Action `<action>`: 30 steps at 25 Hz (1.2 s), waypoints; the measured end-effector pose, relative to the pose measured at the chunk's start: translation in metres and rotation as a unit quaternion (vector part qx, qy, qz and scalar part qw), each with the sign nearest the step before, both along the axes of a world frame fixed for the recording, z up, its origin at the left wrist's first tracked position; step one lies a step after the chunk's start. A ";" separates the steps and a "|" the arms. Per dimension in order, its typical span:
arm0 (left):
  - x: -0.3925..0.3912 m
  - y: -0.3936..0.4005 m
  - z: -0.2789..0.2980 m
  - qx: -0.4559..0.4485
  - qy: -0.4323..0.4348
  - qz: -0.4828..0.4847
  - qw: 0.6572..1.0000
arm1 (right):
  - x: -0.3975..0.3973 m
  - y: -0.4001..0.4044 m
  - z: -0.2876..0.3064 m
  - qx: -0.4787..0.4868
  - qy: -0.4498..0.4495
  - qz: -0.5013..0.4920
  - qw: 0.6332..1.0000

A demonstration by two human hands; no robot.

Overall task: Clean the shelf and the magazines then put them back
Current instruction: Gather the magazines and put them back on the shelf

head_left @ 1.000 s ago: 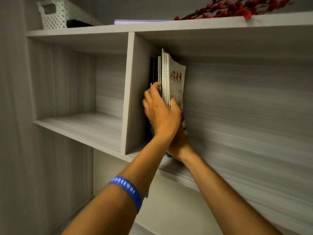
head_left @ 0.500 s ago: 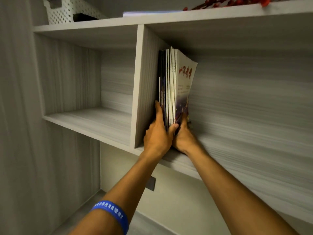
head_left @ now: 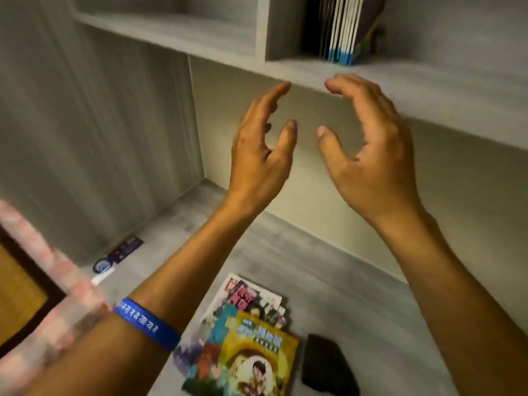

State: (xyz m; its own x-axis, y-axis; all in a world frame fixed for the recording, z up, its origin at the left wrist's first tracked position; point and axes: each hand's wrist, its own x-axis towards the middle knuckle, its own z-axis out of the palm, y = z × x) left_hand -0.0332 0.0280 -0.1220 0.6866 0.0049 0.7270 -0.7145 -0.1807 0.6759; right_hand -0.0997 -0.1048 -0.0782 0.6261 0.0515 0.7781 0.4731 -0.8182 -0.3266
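A person stands facing a pale grey wooden shelf [head_left: 314, 74], both bare hands raised in front of it and holding nothing. The left hand [head_left: 261, 144], with a blue wristband [head_left: 147, 324] on its forearm, and the right hand [head_left: 368, 150] face each other palm to palm, fingers loosely spread and gently curved, a clear gap between them. Neither grip touches anything; both are wide and empty.

Above the hands, a row of magazines [head_left: 341, 30] stands upright on the shelf, spines outward, pressed against the upright divider [head_left: 283, 27] on their left. The hands hang just below and in front of the shelf's front edge, apart from that row.

Down on the grey floor [head_left: 328, 281], below and between the forearms, lies a loose pile of magazines [head_left: 243, 338], flat and overlapping, the top one with a yellow and teal cover. Its long side runs roughly away from the person, toward the wall. A dark, flat object [head_left: 325, 364] sits just beside the pile on its right; what it is cannot be told. A small blue item [head_left: 114, 257] lies farther off to the left by the wall.

The floor pile looks like the next batch to go up. It lies well below both hands, slightly nearer the left forearm, so the reach would be straight down.
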 end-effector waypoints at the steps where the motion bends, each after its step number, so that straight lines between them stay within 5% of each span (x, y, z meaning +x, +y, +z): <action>1: -0.013 0.013 -0.034 0.006 0.063 0.001 0.998 | -0.014 0.002 -0.042 0.034 0.012 0.016 0.999; 3: -0.036 0.039 -0.114 0.016 0.202 -0.003 0.979 | -0.041 0.001 -0.136 0.136 0.134 0.015 0.981; 5: -0.062 0.068 -0.193 0.045 0.301 0.023 0.952 | -0.070 0.002 -0.224 0.237 0.297 -0.023 0.925; 8: -0.091 0.102 -0.300 0.180 0.441 0.068 0.877 | -0.107 0.007 -0.339 0.328 0.513 -0.120 0.784; 12: -0.121 0.135 -0.382 0.376 0.608 0.043 0.698 | -0.150 0.019 -0.426 0.494 0.610 -0.245 0.569; 14: -0.131 0.139 -0.395 0.407 0.618 0.022 0.673 | -0.163 0.027 -0.446 0.536 0.632 -0.258 0.497; 18: -0.138 0.136 -0.408 0.423 0.573 0.072 0.698 | -0.174 0.044 -0.465 0.573 0.637 -0.214 0.468; 24: -0.127 0.153 -0.418 0.370 0.629 0.101 0.676 | -0.168 0.054 -0.464 0.635 0.571 -0.241 0.461; 30: -0.156 0.138 -0.421 0.326 0.589 -0.021 0.739 | -0.162 0.045 -0.463 0.625 0.605 -0.186 0.456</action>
State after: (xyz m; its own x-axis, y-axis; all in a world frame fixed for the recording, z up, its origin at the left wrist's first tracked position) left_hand -0.1890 0.1657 -0.5431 0.8346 -0.1220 -0.5372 0.2867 -0.7366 0.6126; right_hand -0.2616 -0.0595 -0.5415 0.4206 -0.2432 -0.8741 -0.7689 0.4158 -0.4857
